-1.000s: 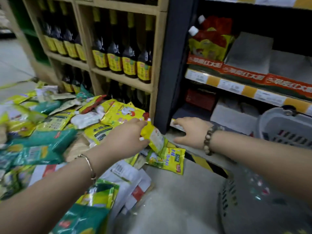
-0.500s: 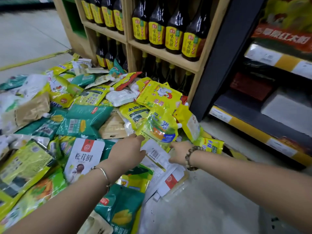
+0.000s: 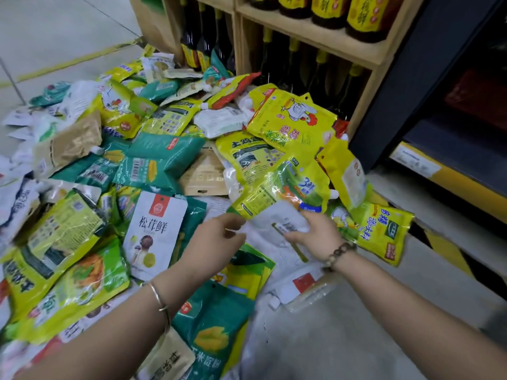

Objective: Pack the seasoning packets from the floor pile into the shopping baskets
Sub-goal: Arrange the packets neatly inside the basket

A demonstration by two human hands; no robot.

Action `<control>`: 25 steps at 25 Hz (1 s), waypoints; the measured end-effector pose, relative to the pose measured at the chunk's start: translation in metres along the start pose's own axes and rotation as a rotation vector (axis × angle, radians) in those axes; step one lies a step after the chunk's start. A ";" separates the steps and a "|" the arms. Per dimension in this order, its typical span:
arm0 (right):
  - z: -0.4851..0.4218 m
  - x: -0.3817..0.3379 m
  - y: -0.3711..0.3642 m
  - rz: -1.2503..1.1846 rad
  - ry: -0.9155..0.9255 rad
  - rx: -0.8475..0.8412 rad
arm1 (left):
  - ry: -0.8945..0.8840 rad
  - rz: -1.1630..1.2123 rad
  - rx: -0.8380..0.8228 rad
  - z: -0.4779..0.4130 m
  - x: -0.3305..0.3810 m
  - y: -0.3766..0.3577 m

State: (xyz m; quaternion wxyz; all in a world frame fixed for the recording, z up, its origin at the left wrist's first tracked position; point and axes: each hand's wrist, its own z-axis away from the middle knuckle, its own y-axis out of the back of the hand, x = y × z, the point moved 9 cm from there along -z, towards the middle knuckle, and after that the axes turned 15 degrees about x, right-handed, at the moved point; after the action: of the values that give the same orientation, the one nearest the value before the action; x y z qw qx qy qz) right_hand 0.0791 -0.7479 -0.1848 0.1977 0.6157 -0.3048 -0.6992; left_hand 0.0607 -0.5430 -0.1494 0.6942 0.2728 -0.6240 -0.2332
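Your left hand (image 3: 216, 238) and right hand (image 3: 315, 234) meet over the near edge of the pile of seasoning packets (image 3: 164, 160) on the floor (image 3: 343, 338). Between them is a white barcode packet (image 3: 279, 223). The left pinches its left edge with curled fingers, and the right closes round its right side, thumb lying across the front. Its print is too blurred to read.

Just left of your left hand lies a white mushroom packet (image 3: 156, 231) with a red seal, marked 松茸鲜. Above the held packet a yellow-green spout pouch (image 3: 299, 187) shows "3鲜". Beside that, a yellow pouch (image 3: 247, 152) begins 土鸡. Higher up, a yellow rooster packet (image 3: 293, 122) has red characters. At the right, a yellow packet (image 3: 380, 231) reads 鸡精 调味料. Teal corn packets (image 3: 162, 160) lie mixed through the heap.

Behind the pile, a wooden shelf (image 3: 329, 42) holds dark bottles with yellow labels (image 3: 365, 15).
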 end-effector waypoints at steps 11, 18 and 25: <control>-0.018 -0.058 0.140 -0.038 0.163 -0.138 | 0.052 0.283 -0.228 0.013 0.048 -0.027; 0.002 -0.056 0.058 -0.303 0.033 -0.371 | 0.508 0.648 -0.493 0.043 0.035 -0.048; -0.008 0.007 0.046 -0.411 -0.154 -0.241 | 0.620 0.692 -0.439 0.066 0.016 -0.071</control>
State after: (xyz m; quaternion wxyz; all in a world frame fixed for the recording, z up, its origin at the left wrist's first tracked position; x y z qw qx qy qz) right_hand 0.0814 -0.7878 -0.1593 0.0996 0.5815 -0.1017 -0.8010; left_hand -0.0017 -0.6116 -0.1804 0.9240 -0.0456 -0.3789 -0.0234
